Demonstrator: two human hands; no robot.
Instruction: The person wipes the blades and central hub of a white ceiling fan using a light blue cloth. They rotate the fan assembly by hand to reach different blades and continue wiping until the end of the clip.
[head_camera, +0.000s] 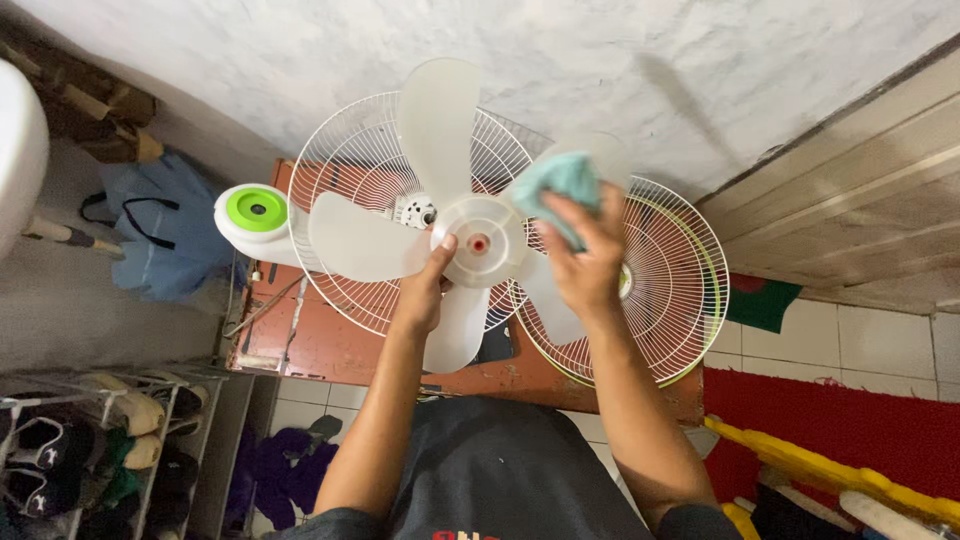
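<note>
Left hand (425, 290) grips the translucent white plastic fan blade assembly (440, 210) at its round hub, fingers clamped on the hub's edge with the thumb on the front face, just beside the small red centre cap (479, 243). Blades spread out from the fingertips in all directions: one straight up past them, one to the left, one down alongside the wrist.

Right hand (585, 260) presses a teal crumpled cloth (560, 185) onto the upper right blade, fingers closed together over the cloth, which bunches out beyond the fingertips.

Behind the left fingers a white wire fan guard (350, 190) stands on a reddish-brown worn wooden table (330, 340). Behind the right fingers a second white wire guard with a yellow-green rim (680, 290) leans, just beside the first; whether they touch I cannot tell. Well left of the left fingers, a white fan base with a green round knob (256, 212). Lower left, a metal shoe rack (90, 440). Lower right, a red mat (840, 420).
</note>
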